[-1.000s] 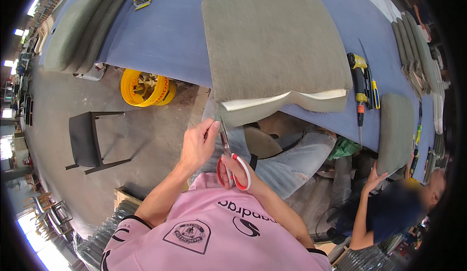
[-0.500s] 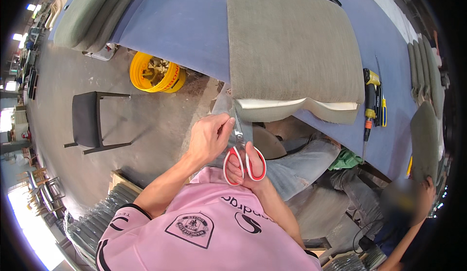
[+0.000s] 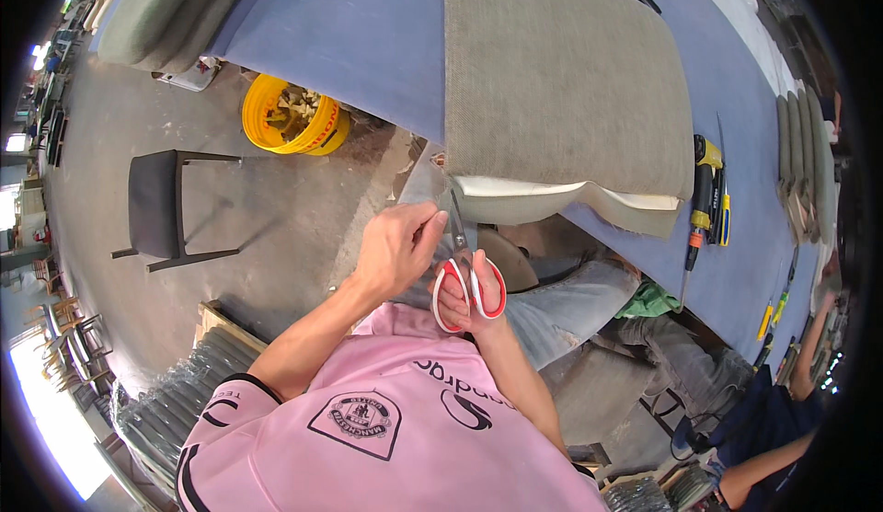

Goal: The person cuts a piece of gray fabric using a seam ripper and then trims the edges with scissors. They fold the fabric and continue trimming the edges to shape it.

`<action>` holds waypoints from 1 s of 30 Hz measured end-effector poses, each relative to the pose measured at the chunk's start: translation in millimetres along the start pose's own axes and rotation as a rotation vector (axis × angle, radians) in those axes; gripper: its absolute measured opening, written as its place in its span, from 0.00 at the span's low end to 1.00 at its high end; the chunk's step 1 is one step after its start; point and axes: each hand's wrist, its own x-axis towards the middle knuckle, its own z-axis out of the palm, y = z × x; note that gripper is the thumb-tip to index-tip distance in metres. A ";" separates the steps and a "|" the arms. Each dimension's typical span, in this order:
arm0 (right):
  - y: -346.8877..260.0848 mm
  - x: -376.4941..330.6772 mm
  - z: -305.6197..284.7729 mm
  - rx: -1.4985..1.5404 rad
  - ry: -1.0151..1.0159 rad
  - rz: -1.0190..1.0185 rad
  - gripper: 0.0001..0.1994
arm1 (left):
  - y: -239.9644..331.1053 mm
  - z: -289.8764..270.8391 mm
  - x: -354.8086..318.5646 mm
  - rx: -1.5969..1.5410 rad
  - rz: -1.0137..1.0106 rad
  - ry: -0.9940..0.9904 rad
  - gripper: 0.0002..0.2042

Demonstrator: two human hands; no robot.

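I see my right hand [image 3: 460, 305] with its grip clenched through the red-handled scissors [image 3: 467, 273], just below the cushion [image 3: 561, 80] overhanging the blue surface [image 3: 368, 34]. My left hand [image 3: 397, 245] pinches what looks like grey fabric [image 3: 425, 181] at the blades.

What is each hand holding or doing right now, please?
Left hand: closed, pinching the grey fabric flap.
Right hand: fingers through the handles of the red-handled scissors, gripping them.

Blue-covered table [image 3: 368, 34], grey seat cushion [image 3: 561, 80], screwdrivers [image 3: 704, 190]
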 end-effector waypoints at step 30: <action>-69.6 -34.4 26.1 -1.225 0.254 0.224 0.30 | -11.0 1.5 32.8 0.048 -0.069 0.124 0.07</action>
